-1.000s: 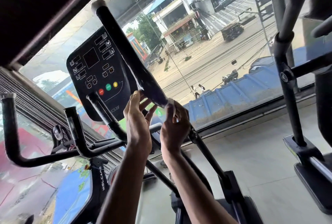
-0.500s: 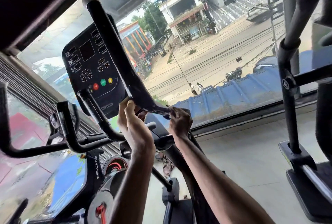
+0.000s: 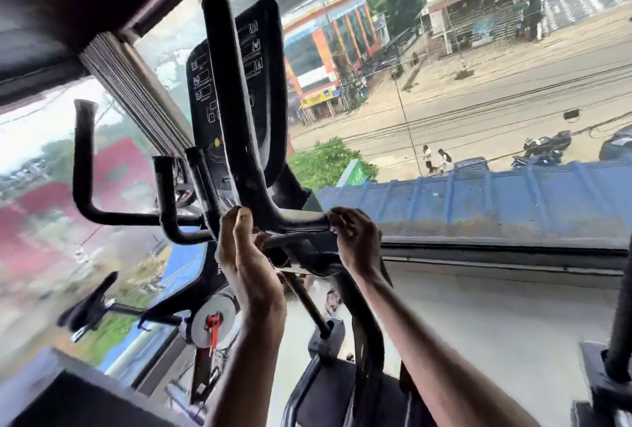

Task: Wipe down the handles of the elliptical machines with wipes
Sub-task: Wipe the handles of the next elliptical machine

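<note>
Below the console (image 3: 265,91), both hands are on the elliptical's black handle (image 3: 227,84), which rises across the console's front. L hand (image 3: 244,262) has its fingers curled round the bend just under the console. R hand (image 3: 357,242) is wrapped tight round the horizontal bit at the console's lower right. Can't tell if a wipe sits under either palm. Second handle (image 3: 83,159) stands well left of the console.

This is a gym on an upper floor. A black elliptical trainer (image 3: 215,324) with a black foam-padded handlebar (image 3: 225,84) and a black console panel printed with white icons (image 3: 266,84) stands on a smooth grey floor (image 3: 496,331), and the black post of a second machine (image 3: 620,334) is at the right. A wide glass window (image 3: 496,50) behind them looks down on a blue corrugated roof (image 3: 478,197) and a street with shopfronts (image 3: 513,94).
</note>
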The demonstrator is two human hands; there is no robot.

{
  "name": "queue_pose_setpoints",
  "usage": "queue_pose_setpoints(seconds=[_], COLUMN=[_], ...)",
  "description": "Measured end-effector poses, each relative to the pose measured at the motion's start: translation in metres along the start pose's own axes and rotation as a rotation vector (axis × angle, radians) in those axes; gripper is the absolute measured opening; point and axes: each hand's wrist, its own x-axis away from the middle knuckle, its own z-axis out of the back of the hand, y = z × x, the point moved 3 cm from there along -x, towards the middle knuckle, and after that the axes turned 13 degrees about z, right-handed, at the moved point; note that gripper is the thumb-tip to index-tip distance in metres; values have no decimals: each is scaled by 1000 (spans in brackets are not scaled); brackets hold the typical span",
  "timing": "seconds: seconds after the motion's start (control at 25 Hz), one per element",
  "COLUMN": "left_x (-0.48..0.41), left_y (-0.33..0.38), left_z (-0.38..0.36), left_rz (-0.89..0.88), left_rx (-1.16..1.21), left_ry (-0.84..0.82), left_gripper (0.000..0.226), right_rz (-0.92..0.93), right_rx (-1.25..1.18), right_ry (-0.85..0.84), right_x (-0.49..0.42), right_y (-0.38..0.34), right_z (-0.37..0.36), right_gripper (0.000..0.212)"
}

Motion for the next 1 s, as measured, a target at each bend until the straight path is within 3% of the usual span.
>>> queue_pose_setpoints(seconds=[0.08, 0.24, 0.36, 0.44, 0.6, 0.68, 0.88, 1.0], left_x=[5, 10, 12, 10, 7, 6, 4, 8], left_y=[0, 2, 2, 2, 0, -1, -3, 0], left_z=[-2, -2, -3, -2, 2, 2, 3, 1], left_rz=[7, -25, -54, -57, -84, -87, -108, -119], left_rx=[-17, -84, -102, -116, -147, -140, -174, -184], left_ry=[23, 17, 8, 2, 2, -1, -12, 3], left_gripper=[22, 20, 21, 23, 17, 21, 21, 20], right_rz=[19, -134, 86, 222, -17, -45, 321, 148], right_rx=[15, -67, -229, -193, 10, -10, -193, -90], right_ry=[-35, -102, -99, -90, -157, -154, -81, -114], right_x=[-3, -11, 0, 5, -16, -14, 2, -9], right_y=[3, -5, -51, -57, -14, -19, -74, -40], right_z=[2, 5, 19, 23, 15, 14, 26, 19], right_gripper=[10, 12, 8, 10, 15, 14, 11, 10])
